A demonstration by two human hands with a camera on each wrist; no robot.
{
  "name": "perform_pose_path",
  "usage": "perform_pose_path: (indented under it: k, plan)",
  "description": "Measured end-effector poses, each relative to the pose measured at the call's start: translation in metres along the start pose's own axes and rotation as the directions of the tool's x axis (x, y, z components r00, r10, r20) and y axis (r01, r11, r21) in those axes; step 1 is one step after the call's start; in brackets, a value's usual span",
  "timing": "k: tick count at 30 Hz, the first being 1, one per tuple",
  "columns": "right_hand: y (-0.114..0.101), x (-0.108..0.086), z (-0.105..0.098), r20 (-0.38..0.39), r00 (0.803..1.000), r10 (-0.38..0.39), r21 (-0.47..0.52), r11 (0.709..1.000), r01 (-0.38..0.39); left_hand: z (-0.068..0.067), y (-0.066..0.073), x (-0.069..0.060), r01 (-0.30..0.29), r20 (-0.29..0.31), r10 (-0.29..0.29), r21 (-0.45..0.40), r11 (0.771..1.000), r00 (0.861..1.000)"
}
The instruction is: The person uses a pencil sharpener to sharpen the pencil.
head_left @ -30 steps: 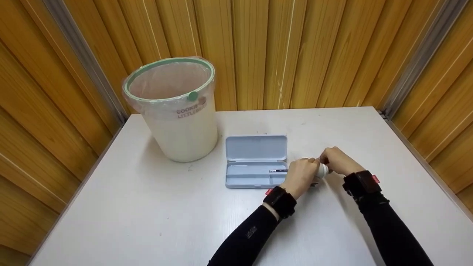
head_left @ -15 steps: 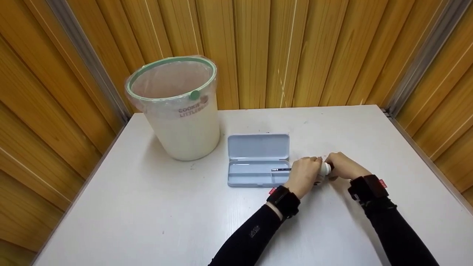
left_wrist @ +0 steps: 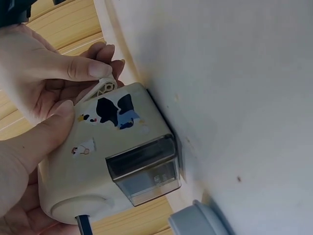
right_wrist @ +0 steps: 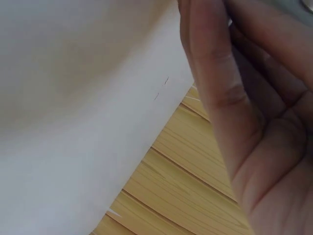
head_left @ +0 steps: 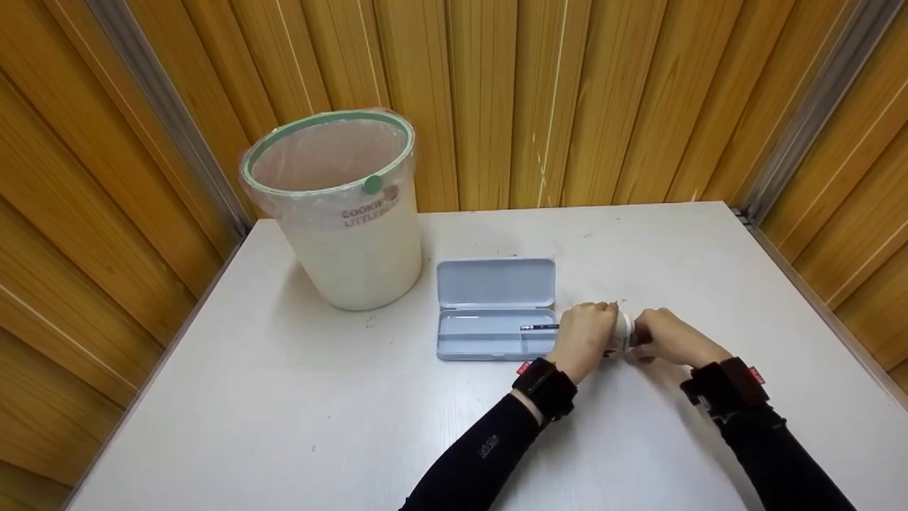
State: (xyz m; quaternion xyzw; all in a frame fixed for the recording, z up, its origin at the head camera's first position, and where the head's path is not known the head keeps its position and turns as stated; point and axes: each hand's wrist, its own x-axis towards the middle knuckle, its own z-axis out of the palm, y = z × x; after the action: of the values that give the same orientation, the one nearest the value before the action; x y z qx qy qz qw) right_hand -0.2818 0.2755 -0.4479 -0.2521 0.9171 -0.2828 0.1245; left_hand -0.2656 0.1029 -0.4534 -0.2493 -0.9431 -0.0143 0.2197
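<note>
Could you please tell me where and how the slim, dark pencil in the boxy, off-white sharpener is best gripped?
Probably pinch the pencil near its exposed end, coming from the person's left: that end juts freely leftward, while the left hand grips the sharpener where the rest enters.

Bin (head_left: 355,262): "COOKIE LITTLEBE…"; left sleeve (head_left: 464,461): lettering unclear.

Smooth plastic sharpener (left_wrist: 93,152), glossy drawer (left_wrist: 146,171), 2 matt sleeves (head_left: 469,460), probably cloth

The white table (head_left: 248,411) before me carries a lined bin (head_left: 347,262) at upper left, an open blue-grey case (head_left: 496,284) near the centre and, right of centre, the sharpener (left_wrist: 98,156) my left hand (head_left: 585,341) grips.
</note>
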Motion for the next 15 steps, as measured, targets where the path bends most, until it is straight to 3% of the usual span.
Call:
perform_pose_path:
  k: [15]
  plan:
    - [-0.013,-0.018,-0.008,0.032,0.998,-0.06,-0.031,0.998,0.061,-0.002,0.001,-0.001,-0.002,0.002,0.002,0.004,1.0,1.0]
